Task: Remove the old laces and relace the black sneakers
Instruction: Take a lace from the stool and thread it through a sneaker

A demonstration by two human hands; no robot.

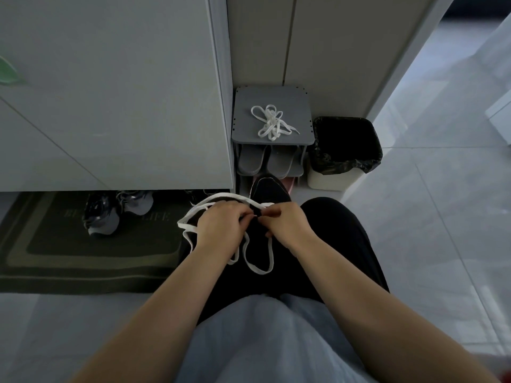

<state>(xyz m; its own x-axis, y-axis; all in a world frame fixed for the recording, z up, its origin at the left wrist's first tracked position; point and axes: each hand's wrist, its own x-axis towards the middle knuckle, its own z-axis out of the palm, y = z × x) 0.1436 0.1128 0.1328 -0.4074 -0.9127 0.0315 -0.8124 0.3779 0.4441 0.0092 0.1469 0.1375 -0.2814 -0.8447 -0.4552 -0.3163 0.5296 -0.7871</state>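
A black sneaker [269,190] rests on my lap with its toe pointing away from me. A white lace [221,199] arches over the shoe and hangs in loops over my black trousers. My left hand [221,223] holds the lace at the shoe's left side, fingers curled. My right hand [287,221] pinches the lace end at the shoe's middle, right beside the left fingertips. Most of the shoe's upper is hidden under both hands. A second bundle of white laces [272,121] lies in a loose heap on the grey shoe rack's top.
The grey shoe rack [243,134] stands ahead with grey slippers [265,160] on its shelf. A bin with a black liner [345,150] stands to its right. A dark doormat [55,255] at the left carries grey sneakers [110,211]. A white cabinet [110,92] rises behind.
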